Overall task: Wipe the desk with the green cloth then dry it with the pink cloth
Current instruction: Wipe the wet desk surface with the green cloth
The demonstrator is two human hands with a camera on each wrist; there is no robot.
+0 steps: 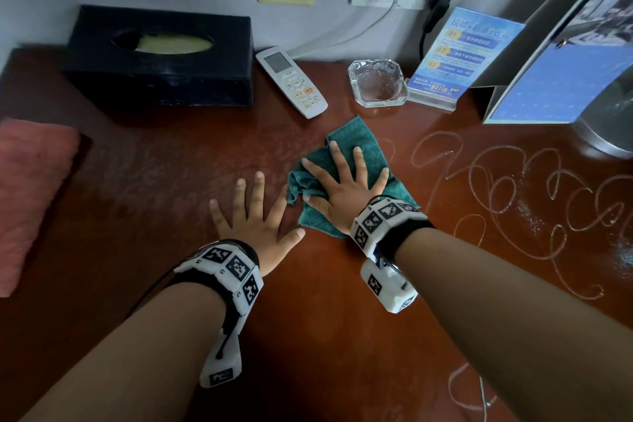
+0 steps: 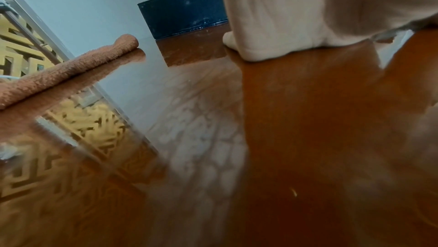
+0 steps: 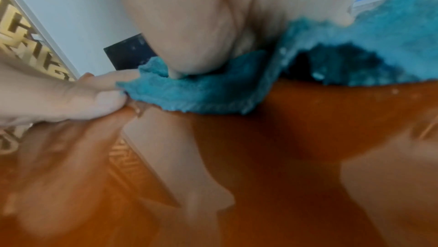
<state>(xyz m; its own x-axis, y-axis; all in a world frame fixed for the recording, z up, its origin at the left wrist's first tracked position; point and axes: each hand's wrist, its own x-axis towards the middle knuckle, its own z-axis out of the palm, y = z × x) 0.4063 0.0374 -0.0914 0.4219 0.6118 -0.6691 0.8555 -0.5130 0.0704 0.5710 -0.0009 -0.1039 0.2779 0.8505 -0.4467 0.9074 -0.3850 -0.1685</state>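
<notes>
far out past my left hand, at the desk's left edge, the pink cloth (image 1: 32, 188) lies folded and flat; nothing touches it. beyond my left hand, against the wall, stands the black tissue box (image 1: 161, 58). the white remote (image 1: 293, 82) lies between the box and the glass ashtray (image 1: 378, 83), beyond both hands.

my left hand (image 1: 255, 216) lies flat on the desk (image 1: 325, 336), palm down, fingers spread and straight, holding nothing. its thumb points toward the green cloth (image 1: 359, 140) and comes just beside the cloth's near left edge; in the right wrist view a fingertip sits against that edge, but the blur stops me from telling whether it truly touches.

my right hand (image 1: 342, 185) rests on top of the green cloth, palm down, fingers spread and straight, pressing it to the desk. the cloth is rumpled and bunched under my thumb, with a corner sticking out beyond my fingertips toward the remote.

to the right of my right hand the wood carries looping pale squiggles (image 1: 513, 188) and a scatter of white specks. a further loop shows near my right forearm. beyond those, a blue printed card in a clear stand (image 1: 459, 58) sits just right of the ashtray.
</notes>
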